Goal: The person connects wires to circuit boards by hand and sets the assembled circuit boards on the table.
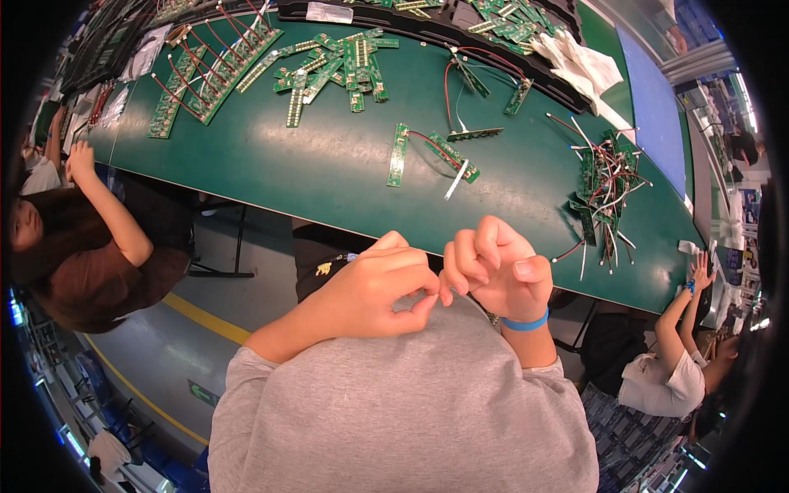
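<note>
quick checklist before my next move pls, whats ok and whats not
1. Bare left hand free of boards: ok, none visible.
2. Bare right hand with blue wristband free of boards: ok, none visible.
3. Nothing tiny pinched where the hands meet: cannot tell.
4. Two narrow, wire-linked green circuit boards apart from the tangled heap of wired green boards: ok, dark green tabletop shows between.
5. Heap untangled: not ok, wires cross.

PCB pr [451,156] on tbl [288,160] — PCB pile [359,64] back-L, PCB heap [606,177] R.
</note>
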A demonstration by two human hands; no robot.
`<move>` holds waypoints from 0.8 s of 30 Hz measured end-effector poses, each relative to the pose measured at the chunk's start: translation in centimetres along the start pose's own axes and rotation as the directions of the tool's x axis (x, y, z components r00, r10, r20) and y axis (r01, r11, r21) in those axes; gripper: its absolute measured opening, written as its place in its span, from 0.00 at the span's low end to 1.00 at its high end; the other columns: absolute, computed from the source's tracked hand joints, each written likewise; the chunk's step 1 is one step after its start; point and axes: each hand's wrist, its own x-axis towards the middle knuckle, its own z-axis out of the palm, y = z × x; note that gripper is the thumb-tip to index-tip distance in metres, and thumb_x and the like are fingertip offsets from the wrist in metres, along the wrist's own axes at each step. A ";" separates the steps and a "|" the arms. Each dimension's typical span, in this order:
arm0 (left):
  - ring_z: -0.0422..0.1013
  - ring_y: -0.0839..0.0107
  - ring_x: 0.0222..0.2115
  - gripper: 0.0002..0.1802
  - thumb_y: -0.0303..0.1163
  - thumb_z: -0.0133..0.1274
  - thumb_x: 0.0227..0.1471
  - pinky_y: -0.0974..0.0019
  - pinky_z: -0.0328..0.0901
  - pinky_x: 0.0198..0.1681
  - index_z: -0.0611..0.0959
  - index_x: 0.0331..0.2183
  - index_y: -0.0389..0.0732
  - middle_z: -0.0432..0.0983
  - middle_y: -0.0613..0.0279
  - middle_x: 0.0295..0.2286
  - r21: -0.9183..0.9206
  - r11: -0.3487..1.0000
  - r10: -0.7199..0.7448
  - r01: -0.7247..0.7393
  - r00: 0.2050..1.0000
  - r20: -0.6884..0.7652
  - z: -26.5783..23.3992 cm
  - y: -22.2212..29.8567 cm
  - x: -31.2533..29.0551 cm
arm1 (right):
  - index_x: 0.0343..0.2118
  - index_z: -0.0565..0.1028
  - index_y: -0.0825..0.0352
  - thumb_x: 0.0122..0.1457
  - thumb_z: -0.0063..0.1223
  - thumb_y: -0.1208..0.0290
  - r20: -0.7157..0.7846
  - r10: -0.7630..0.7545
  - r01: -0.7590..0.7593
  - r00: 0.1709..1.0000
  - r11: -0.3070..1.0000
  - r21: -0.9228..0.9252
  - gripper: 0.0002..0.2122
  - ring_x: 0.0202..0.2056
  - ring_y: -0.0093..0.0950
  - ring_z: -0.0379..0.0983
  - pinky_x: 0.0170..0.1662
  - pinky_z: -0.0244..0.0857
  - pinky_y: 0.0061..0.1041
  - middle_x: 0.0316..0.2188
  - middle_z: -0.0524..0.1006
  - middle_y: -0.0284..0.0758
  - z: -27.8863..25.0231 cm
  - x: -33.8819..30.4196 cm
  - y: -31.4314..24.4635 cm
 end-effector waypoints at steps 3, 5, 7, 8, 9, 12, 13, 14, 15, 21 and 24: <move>0.60 0.71 0.18 0.08 0.21 0.54 0.30 0.70 0.55 0.27 0.75 0.20 0.43 0.67 0.68 0.18 -0.018 1.000 -0.006 0.006 1.000 0.000 0.0 0.2 0.1 | 0.24 0.56 0.63 0.49 0.43 0.62 0.001 -0.002 0.002 1.000 1.000 0.000 0.12 0.27 0.29 0.63 0.34 0.66 0.33 0.21 0.59 0.33 0.0 0.0 0.0; 0.60 0.71 0.18 0.08 0.21 0.54 0.30 0.70 0.55 0.27 0.75 0.20 0.43 0.67 0.68 0.18 -0.017 1.000 -0.004 0.004 1.000 -0.004 0.0 0.1 0.0 | 0.24 0.56 0.63 0.49 0.43 0.62 0.002 -0.002 0.002 1.000 1.000 -0.002 0.12 0.27 0.29 0.63 0.34 0.65 0.33 0.21 0.59 0.33 0.0 0.0 0.0; 0.60 0.71 0.18 0.08 0.21 0.54 0.30 0.70 0.55 0.27 0.75 0.20 0.43 0.67 0.69 0.18 -0.017 1.000 -0.002 0.002 1.000 -0.006 0.0 0.1 0.0 | 0.24 0.57 0.63 0.49 0.43 0.62 -0.001 -0.004 0.004 1.000 1.000 -0.015 0.12 0.27 0.29 0.63 0.34 0.66 0.33 0.21 0.59 0.33 0.0 0.0 0.0; 0.60 0.71 0.18 0.08 0.21 0.54 0.30 0.70 0.55 0.27 0.75 0.20 0.43 0.67 0.69 0.18 -0.010 1.000 -0.001 0.001 1.000 -0.002 0.0 0.1 0.0 | 0.24 0.57 0.63 0.49 0.43 0.62 -0.001 -0.004 0.004 1.000 1.000 -0.015 0.12 0.27 0.29 0.63 0.34 0.66 0.33 0.21 0.59 0.33 0.0 0.0 0.0; 0.60 0.71 0.18 0.08 0.20 0.54 0.30 0.70 0.55 0.27 0.75 0.20 0.43 0.66 0.68 0.18 -0.004 1.000 -0.001 0.001 1.000 0.003 0.0 0.1 0.0 | 0.24 0.57 0.63 0.49 0.43 0.62 0.000 -0.003 0.003 1.000 1.000 -0.016 0.12 0.27 0.29 0.63 0.34 0.65 0.33 0.21 0.59 0.33 0.0 0.0 0.1; 0.60 0.71 0.18 0.08 0.20 0.54 0.30 0.70 0.55 0.27 0.74 0.19 0.42 0.66 0.68 0.17 -0.008 1.000 0.010 -0.010 1.000 -0.009 0.1 0.0 0.0 | 0.24 0.57 0.63 0.49 0.43 0.62 -0.001 -0.003 0.003 1.000 1.000 -0.017 0.12 0.27 0.29 0.63 0.34 0.65 0.33 0.21 0.59 0.33 0.0 0.0 0.1; 0.60 0.71 0.18 0.08 0.20 0.54 0.30 0.70 0.55 0.27 0.74 0.19 0.42 0.66 0.68 0.17 -0.008 1.000 0.010 -0.010 1.000 -0.009 0.1 0.0 0.0 | 0.24 0.57 0.63 0.50 0.43 0.62 -0.002 -0.004 0.004 1.000 1.000 -0.017 0.12 0.27 0.28 0.63 0.34 0.65 0.33 0.21 0.59 0.33 0.0 0.0 0.1; 0.60 0.71 0.17 0.08 0.20 0.54 0.30 0.70 0.55 0.27 0.74 0.20 0.42 0.66 0.68 0.17 -0.003 1.000 0.009 -0.009 1.000 -0.010 0.1 0.0 0.0 | 0.24 0.57 0.63 0.50 0.43 0.62 -0.002 -0.004 0.004 1.000 1.000 -0.017 0.12 0.27 0.28 0.63 0.34 0.65 0.33 0.21 0.59 0.33 0.1 0.0 0.1; 0.59 0.71 0.17 0.08 0.20 0.54 0.30 0.70 0.55 0.27 0.74 0.20 0.42 0.66 0.68 0.17 0.001 1.000 0.007 -0.007 1.000 -0.010 0.1 0.0 0.0 | 0.24 0.57 0.63 0.50 0.43 0.62 -0.013 -0.004 0.003 1.000 1.000 -0.010 0.12 0.27 0.28 0.63 0.34 0.65 0.33 0.21 0.59 0.33 0.1 0.0 0.1; 0.60 0.70 0.17 0.09 0.20 0.54 0.30 0.69 0.55 0.27 0.73 0.20 0.42 0.66 0.67 0.17 0.074 0.997 -0.006 0.006 1.000 -0.002 -0.1 0.2 0.0 | 0.23 0.57 0.63 0.49 0.44 0.62 -0.059 -0.023 0.023 0.998 1.000 -0.016 0.12 0.27 0.28 0.62 0.33 0.64 0.33 0.20 0.58 0.33 0.2 0.1 0.1; 0.60 0.69 0.17 0.09 0.20 0.54 0.29 0.69 0.54 0.27 0.73 0.20 0.42 0.65 0.67 0.17 0.131 0.991 0.006 -0.005 1.000 -0.007 0.0 0.1 -0.1 | 0.23 0.57 0.63 0.49 0.43 0.62 -0.074 -0.014 0.012 0.997 1.000 -0.023 0.11 0.26 0.28 0.61 0.33 0.64 0.33 0.20 0.58 0.33 0.2 0.1 0.1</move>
